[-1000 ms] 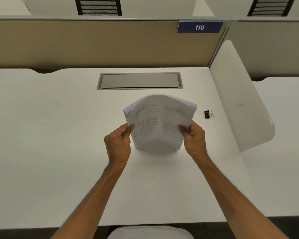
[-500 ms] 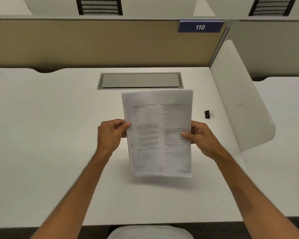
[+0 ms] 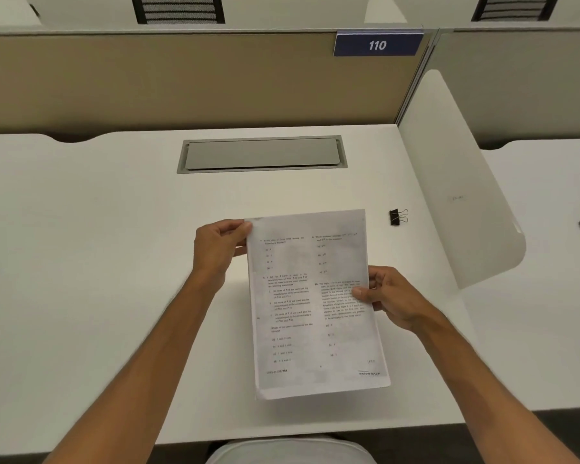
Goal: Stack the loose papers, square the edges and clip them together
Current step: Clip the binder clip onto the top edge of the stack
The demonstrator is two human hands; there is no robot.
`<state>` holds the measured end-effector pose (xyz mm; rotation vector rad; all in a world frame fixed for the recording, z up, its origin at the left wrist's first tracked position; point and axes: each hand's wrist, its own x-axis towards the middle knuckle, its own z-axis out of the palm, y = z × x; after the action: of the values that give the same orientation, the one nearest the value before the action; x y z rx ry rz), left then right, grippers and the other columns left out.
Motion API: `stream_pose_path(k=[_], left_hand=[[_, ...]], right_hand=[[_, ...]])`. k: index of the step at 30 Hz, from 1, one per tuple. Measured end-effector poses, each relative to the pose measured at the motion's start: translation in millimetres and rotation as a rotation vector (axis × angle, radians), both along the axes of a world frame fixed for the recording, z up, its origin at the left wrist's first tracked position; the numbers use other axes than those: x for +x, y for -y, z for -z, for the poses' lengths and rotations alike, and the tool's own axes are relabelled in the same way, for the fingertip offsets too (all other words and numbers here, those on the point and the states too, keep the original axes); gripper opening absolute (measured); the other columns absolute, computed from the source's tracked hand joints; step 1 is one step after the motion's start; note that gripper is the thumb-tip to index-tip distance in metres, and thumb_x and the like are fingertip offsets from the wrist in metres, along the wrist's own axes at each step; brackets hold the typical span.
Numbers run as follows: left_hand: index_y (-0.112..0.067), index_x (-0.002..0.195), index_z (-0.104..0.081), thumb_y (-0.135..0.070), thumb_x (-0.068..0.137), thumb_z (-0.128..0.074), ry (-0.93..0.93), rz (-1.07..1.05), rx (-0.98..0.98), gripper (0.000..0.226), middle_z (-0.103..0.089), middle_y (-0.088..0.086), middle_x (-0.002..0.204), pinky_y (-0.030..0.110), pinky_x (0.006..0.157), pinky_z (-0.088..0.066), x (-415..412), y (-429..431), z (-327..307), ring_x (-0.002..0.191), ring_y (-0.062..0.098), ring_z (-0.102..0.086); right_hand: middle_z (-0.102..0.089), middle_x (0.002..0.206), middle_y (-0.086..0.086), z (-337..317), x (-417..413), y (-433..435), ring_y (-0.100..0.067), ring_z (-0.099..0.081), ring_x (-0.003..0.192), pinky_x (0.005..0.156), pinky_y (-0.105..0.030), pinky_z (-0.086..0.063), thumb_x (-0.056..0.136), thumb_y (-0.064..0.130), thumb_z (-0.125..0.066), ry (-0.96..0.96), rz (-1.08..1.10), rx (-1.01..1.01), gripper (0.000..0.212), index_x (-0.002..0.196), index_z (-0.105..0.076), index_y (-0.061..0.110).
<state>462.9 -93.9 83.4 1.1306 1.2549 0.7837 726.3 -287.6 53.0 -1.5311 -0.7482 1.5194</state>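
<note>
Papers [image 3: 315,303] held above desk [image 3: 98,262] near front edge. Left hand [image 3: 220,251] pinching top left corner, right hand [image 3: 387,298] clamped on right edge. Clip [image 3: 397,217] lying untouched toward desk's right edge. Risk: sheets fanning out if either pinch loosens, since bottom corner already looks slightly uneven.

Both bare forearms are extending forward; the left hand [image 3: 220,251] is pinching the paper stack [image 3: 315,303] at its upper left corner; the right hand [image 3: 387,298] is gripping the right edge, thumb on top.
</note>
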Motion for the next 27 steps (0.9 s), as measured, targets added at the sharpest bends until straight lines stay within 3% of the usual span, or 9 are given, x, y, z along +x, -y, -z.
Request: stream_pose_path(k=[6, 11, 15, 17, 19, 22, 27], left_hand=[[-0.004, 0.096, -0.076, -0.009, 0.086, -0.076, -0.070, 0.019, -0.040, 0.011, -0.078, 0.013, 0.091, 0.032, 0.068, -0.063, 24.9, -6.3, 14.7, 0.082, 0.029, -0.077], [-0.004, 0.095, -0.076, -0.005, 0.085, -0.076, -0.163, -0.027, -0.056, 0.010, -0.076, 0.012, 0.089, 0.029, 0.061, -0.063, 47.8, -5.1, 36.0, 0.071, 0.022, -0.075], [-0.002, 0.100, -0.077, -0.006, 0.085, -0.077, -0.267, -0.073, -0.027, 0.016, -0.076, 0.011, 0.093, 0.029, 0.061, -0.063, 63.2, -5.7, 51.0, 0.071, 0.023, -0.075], [-0.002, 0.102, -0.077, -0.007, 0.085, -0.077, -0.288, -0.079, -0.017, 0.018, -0.076, 0.011, 0.094, 0.026, 0.059, -0.062, 68.2, -7.3, 54.5, 0.074, 0.026, -0.075], [-0.001, 0.101, -0.077, -0.007, 0.084, -0.077, -0.298, -0.084, -0.011, 0.018, -0.076, 0.011, 0.093, 0.032, 0.065, -0.064, 73.4, -9.2, 57.5, 0.075, 0.027, -0.075], [-0.001, 0.099, -0.077, -0.006, 0.084, -0.078, -0.306, -0.098, -0.021, 0.016, -0.075, 0.012, 0.090, 0.039, 0.070, -0.064, 79.4, -11.1, 58.3, 0.075, 0.028, -0.075], [-0.004, 0.093, -0.077, -0.005, 0.083, -0.078, -0.300, -0.090, -0.023, 0.010, -0.075, 0.009, 0.085, 0.030, 0.062, -0.063, 86.2, -12.4, 57.4, 0.076, 0.027, -0.076]], right_hand=[[-0.075, 0.116, -0.013, 10.6, 10.8, 9.8, -0.032, -0.072, 0.106, 0.090, -0.048, -0.059, 0.091, 0.001, -0.066, -0.023, 0.016, -0.075, 0.033, 0.123, -0.066, 0.007], [-0.077, 0.109, -0.010, 20.8, 13.7, 12.1, -0.027, -0.075, 0.098, 0.078, -0.040, -0.062, 0.090, 0.003, -0.068, 0.031, 0.097, -0.125, 0.029, 0.119, -0.067, 0.009], [-0.077, 0.097, -0.019, 31.4, 21.7, 9.3, -0.029, -0.077, 0.086, 0.072, -0.041, -0.063, 0.086, 0.007, -0.076, 0.156, 0.185, -0.189, 0.022, 0.105, -0.067, 0.000], [-0.076, 0.090, -0.019, 35.3, 29.5, 4.9, -0.027, -0.076, 0.078, 0.071, -0.043, -0.064, 0.085, 0.011, -0.078, 0.263, 0.257, -0.204, 0.015, 0.095, -0.069, 0.004], [-0.076, 0.083, -0.015, 36.4, 40.2, -2.3, -0.025, -0.074, 0.072, 0.074, -0.045, -0.064, 0.085, 0.010, -0.074, 0.378, 0.372, -0.187, 0.004, 0.088, -0.072, 0.008], [-0.074, 0.083, -0.013, 32.6, 59.2, -21.6, -0.026, -0.074, 0.070, 0.069, -0.042, -0.063, 0.088, 0.011, -0.069, 0.467, 0.516, -0.094, 0.005, 0.089, -0.072, 0.006], [-0.072, 0.078, -0.009, 34.7, 102.9, -67.6, -0.023, -0.072, 0.061, 0.063, -0.045, -0.064, 0.088, 0.018, -0.069, 0.607, 0.714, -0.053, 0.008, 0.088, -0.068, 0.010]])
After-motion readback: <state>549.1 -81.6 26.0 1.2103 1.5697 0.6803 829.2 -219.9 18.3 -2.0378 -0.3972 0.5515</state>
